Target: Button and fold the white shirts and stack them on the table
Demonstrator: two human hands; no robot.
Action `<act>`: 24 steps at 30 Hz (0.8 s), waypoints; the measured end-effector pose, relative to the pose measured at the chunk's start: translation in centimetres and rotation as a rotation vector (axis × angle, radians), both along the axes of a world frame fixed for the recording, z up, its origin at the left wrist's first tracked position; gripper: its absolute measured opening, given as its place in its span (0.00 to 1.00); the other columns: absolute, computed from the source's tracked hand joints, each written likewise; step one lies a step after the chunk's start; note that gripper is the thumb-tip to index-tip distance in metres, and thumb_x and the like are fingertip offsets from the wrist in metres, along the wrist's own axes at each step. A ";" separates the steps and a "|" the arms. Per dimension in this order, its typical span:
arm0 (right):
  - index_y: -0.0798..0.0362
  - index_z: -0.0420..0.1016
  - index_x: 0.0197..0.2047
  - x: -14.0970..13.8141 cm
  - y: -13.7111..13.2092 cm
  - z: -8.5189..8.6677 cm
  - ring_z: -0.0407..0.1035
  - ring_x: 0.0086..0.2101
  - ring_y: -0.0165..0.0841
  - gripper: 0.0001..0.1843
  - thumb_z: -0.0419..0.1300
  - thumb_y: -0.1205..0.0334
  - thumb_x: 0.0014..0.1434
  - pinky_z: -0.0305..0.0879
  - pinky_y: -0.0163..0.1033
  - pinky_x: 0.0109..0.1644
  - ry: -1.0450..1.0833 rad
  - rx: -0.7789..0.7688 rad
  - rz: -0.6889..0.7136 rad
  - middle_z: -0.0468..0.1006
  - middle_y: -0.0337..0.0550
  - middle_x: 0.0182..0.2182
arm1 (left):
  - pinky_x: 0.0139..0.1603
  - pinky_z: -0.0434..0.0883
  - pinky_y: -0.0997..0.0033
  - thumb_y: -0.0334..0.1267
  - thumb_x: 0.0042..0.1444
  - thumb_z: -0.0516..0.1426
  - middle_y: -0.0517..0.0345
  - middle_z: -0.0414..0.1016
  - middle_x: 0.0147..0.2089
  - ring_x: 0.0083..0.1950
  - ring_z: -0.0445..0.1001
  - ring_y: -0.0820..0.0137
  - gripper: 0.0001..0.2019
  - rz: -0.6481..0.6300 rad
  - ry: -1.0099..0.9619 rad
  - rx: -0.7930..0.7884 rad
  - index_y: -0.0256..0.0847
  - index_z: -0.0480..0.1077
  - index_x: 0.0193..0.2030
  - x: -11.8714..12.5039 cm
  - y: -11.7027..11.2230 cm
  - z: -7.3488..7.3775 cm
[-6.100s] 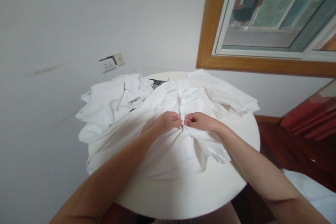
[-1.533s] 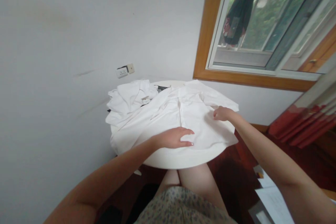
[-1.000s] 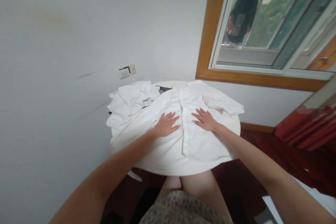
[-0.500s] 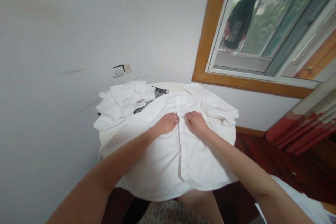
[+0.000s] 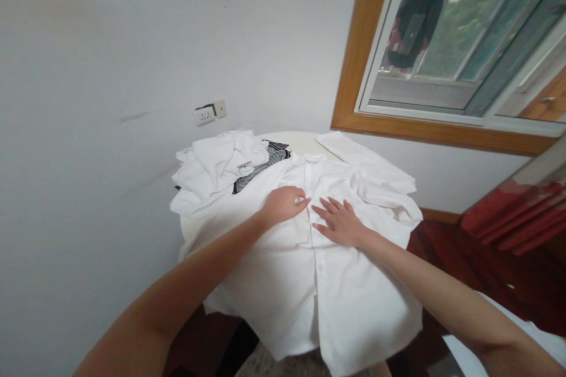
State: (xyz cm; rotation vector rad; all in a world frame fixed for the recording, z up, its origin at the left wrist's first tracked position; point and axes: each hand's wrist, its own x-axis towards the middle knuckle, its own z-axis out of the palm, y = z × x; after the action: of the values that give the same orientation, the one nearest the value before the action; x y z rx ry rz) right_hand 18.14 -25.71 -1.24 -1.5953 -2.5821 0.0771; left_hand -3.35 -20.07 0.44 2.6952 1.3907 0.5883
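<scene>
A white button-front shirt (image 5: 318, 288) lies spread over a round white table (image 5: 305, 142), its lower part hanging off the near edge. My left hand (image 5: 283, 204) rests on the shirt just left of the button strip, fingers curled as if pinching the fabric there. My right hand (image 5: 338, 222) lies flat on the shirt just right of the strip, fingers stretched out and apart. The two hands almost touch.
A heap of white clothes (image 5: 216, 168) with a grey striped garment (image 5: 260, 165) sits at the table's far left. A wall socket (image 5: 204, 113) is behind it. A wood-framed window (image 5: 442, 53) is at the right, red fabric (image 5: 513, 212) below it.
The shirt has slid toward me and now hangs further over the near table edge. My right hand has opened flat; my left stays curled at the strip.
</scene>
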 end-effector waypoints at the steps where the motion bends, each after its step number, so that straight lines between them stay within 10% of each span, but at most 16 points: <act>1: 0.41 0.61 0.66 0.2 0.4 0.6 0.51 0.64 0.50 0.33 0.48 0.37 0.62 0.48 0.60 0.64 0.019 -0.023 0.014 0.58 0.47 0.66 | 0.58 0.67 0.59 0.50 0.63 0.47 0.53 0.78 0.49 0.53 0.73 0.61 0.20 0.035 -0.018 0.028 0.45 0.75 0.47 0.6 0.5 0.1; 5: 0.47 0.77 0.52 1.6 4.4 2.5 0.70 0.51 0.39 0.24 0.44 0.48 0.67 0.62 0.41 0.55 0.185 -0.056 -0.062 0.77 0.45 0.52 | 0.66 0.52 0.39 0.55 0.60 0.50 0.47 0.64 0.65 0.67 0.58 0.49 0.26 0.094 0.018 0.056 0.46 0.67 0.61 2.8 2.0 -1.9; 11: 0.52 0.61 0.66 3.8 9.2 0.3 0.49 0.65 0.41 0.27 0.47 0.52 0.67 0.47 0.47 0.66 0.056 0.043 -0.247 0.58 0.51 0.66 | 0.66 0.44 0.33 0.57 0.61 0.47 0.49 0.55 0.70 0.71 0.50 0.50 0.28 0.109 0.060 -0.064 0.53 0.60 0.65 2.8 1.4 -4.2; 19: 0.49 0.51 0.71 5.2 5.0 -2.4 0.37 0.68 0.46 0.38 0.39 0.37 0.65 0.36 0.54 0.68 -0.014 -0.050 -0.129 0.44 0.52 0.70 | 0.64 0.47 0.31 0.72 0.50 0.47 0.42 0.52 0.71 0.71 0.49 0.42 0.43 0.008 0.119 -0.102 0.49 0.56 0.67 1.1 -3.5 -3.1; 24: 0.50 0.57 0.68 5.0 2.1 -1.0 0.46 0.66 0.48 0.36 0.43 0.38 0.64 0.45 0.53 0.66 -0.016 -0.009 -0.110 0.53 0.54 0.68 | 0.54 0.67 0.49 0.63 0.58 0.48 0.42 0.76 0.50 0.54 0.72 0.50 0.29 0.036 0.208 -0.104 0.42 0.72 0.51 2.7 -1.3 -0.2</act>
State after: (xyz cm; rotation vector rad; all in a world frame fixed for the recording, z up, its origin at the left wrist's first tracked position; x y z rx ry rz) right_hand 23.18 -23.62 -2.22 -1.7437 -2.5032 0.0671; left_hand -0.69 -21.33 0.22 2.7167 1.4723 0.2347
